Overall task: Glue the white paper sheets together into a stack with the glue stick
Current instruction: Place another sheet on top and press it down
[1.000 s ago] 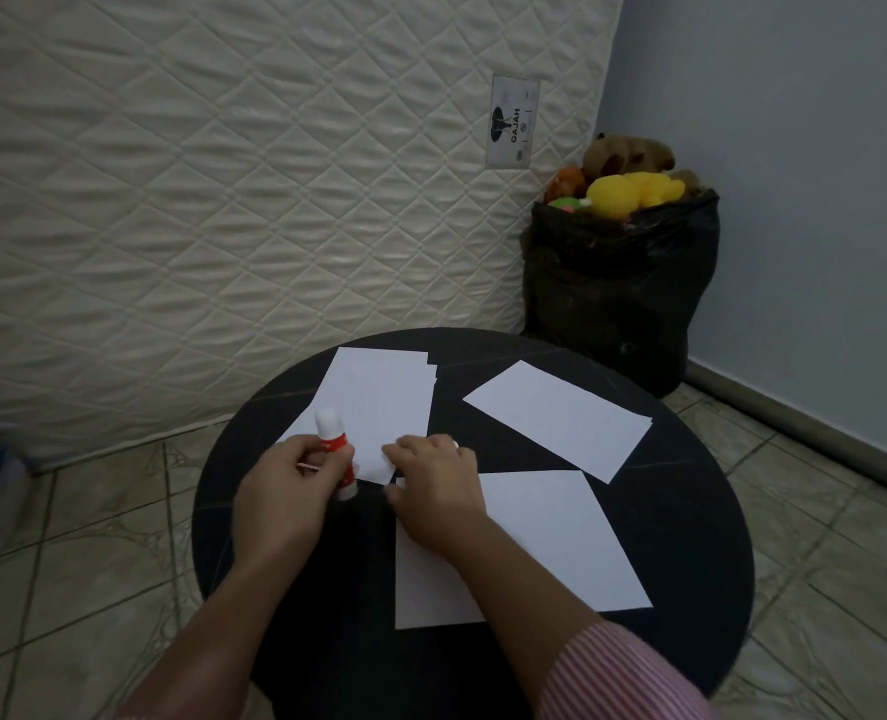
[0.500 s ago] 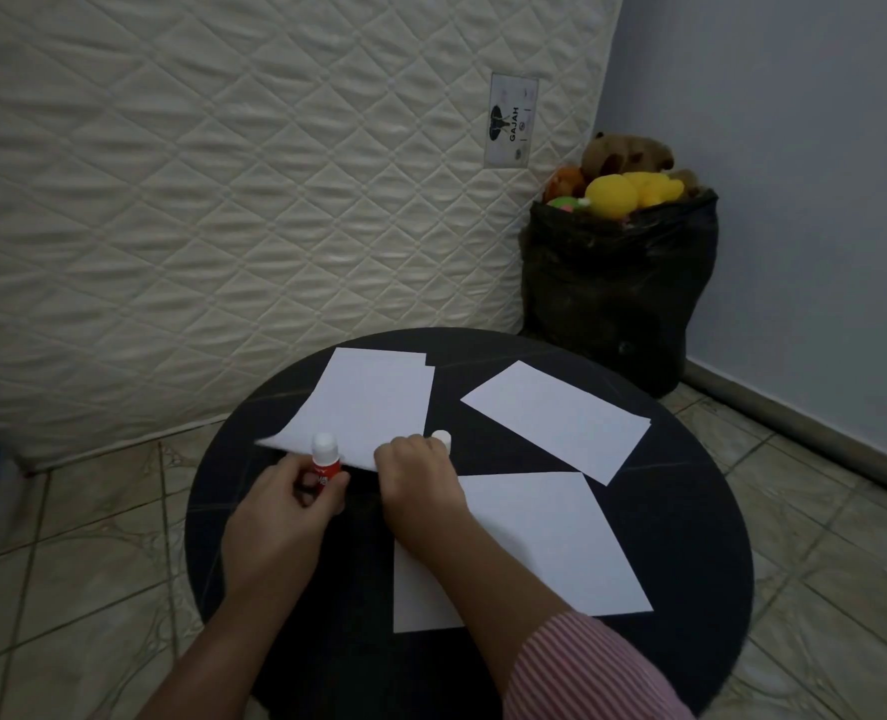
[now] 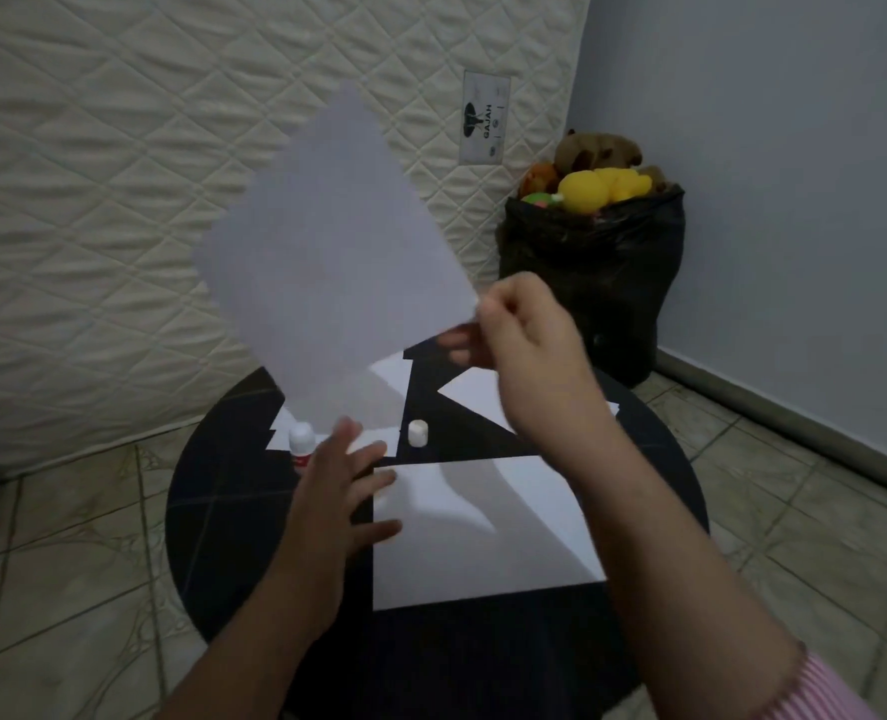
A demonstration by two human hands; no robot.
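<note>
Lifted off the worktop [image 3: 213, 511] since earlier, paper sheet [image 3: 327, 262] pinched in right hand [image 3: 514, 330] grip, left hand [image 3: 342, 485] grip apart, fingers spread beside upright glue stick [image 3: 302, 445].

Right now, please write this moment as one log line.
right hand: lifts sheet | left hand: open, by glue stick | cap: off

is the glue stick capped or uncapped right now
Uncapped: the glue stick stands upright on the table, and its small white cap sits apart nearby.
</note>
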